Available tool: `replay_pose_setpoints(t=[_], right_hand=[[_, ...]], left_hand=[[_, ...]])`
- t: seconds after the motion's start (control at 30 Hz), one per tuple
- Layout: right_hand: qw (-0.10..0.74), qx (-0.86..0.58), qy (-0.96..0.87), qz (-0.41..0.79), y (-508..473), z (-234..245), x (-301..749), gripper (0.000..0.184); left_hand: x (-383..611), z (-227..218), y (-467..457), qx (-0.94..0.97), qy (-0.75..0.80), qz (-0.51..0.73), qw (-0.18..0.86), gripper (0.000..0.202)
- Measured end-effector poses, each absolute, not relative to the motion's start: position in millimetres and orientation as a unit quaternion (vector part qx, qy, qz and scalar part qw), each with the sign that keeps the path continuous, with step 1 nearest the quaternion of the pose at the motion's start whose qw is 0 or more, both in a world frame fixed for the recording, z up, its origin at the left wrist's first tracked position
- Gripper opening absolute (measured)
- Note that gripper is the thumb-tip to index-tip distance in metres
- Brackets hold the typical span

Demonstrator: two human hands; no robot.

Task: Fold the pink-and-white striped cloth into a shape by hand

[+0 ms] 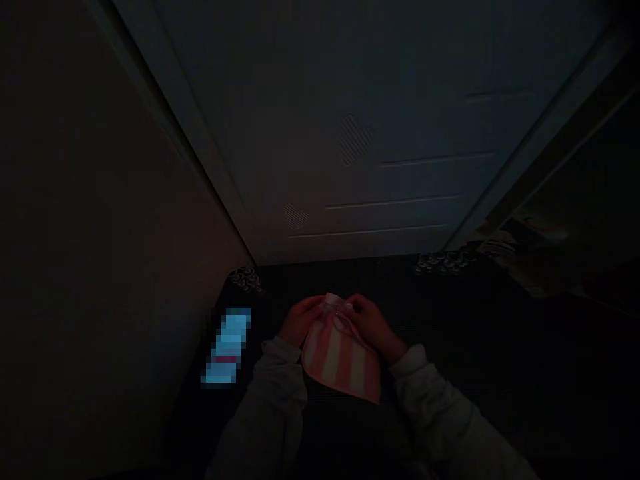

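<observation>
A pink and pale striped pouch [343,360] lies in front of me over the dark tabletop, its narrow gathered top pointing away from me. My left hand [303,319] is closed on the left side of that top. On the right side, my right hand [373,323] has its fingers bent around the neck of the pouch. A small white piece [331,298] shows between the two hands; the dim light hides what it is. Most fingertips are hard to make out.
A lit, pixelated screen [227,347] lies to the left. Small ring-like pieces sit in a left pile [245,279] and a right pile [444,262] at the back of the dark tabletop [475,360]. Behind stands a pale panel [320,133] with embossed hearts; a wall [100,233] rises left.
</observation>
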State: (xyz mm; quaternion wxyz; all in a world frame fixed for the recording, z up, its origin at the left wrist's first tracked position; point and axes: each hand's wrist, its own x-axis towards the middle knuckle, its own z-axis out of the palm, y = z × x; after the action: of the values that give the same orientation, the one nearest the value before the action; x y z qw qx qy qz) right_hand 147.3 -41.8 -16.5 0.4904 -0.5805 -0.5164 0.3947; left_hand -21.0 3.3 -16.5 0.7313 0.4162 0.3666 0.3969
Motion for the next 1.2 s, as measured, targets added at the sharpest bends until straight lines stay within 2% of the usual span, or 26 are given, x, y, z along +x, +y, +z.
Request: replay_pose_setpoints(t=[0.3,0.57,0.93,1.2], right_hand=[[0.485,-0.582,-0.527,0.384,-43,-16,145,0.016],[0.481,-0.570,-0.538,0.394,-43,-16,146,0.017],[0.488,-0.573,-0.533,0.386,-43,-17,144,0.015],[0.490,-0.567,-0.521,0.408,-43,-14,146,0.015]], left_hand=[[-19,-15,3,0.422,0.388,0.405,0.712,0.029],[-17,-13,0,0.462,0.386,0.392,0.696,0.042],[-17,-6,0,0.504,0.418,0.383,0.652,0.026],[-17,-9,-1,0.452,0.379,0.412,0.694,0.030]])
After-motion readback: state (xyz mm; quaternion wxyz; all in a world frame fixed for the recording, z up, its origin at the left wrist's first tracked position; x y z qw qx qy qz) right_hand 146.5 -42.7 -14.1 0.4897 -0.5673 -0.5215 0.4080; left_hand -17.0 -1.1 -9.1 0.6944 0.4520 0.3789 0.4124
